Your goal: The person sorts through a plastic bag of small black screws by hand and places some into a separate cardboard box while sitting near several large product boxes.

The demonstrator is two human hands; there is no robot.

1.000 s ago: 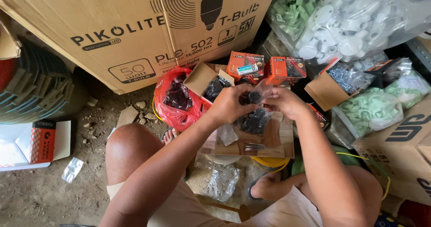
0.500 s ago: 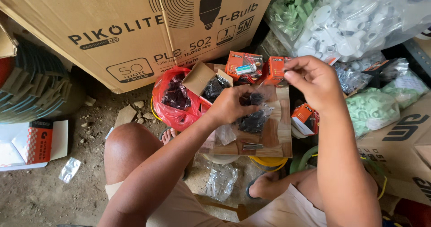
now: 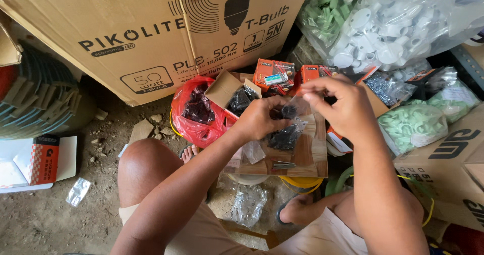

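Two hands work over a small wooden board (image 3: 307, 149): the left hand (image 3: 259, 118) grips a clear packet of small black screws (image 3: 285, 134), the right hand (image 3: 343, 106) pinches its top edge, best kept upright and level against spills.

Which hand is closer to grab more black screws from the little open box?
The left hand, probably. It sits right beside the open cardboard box of black screws, holding a small clear bag. The right hand is farther away, pinching the bag's top.
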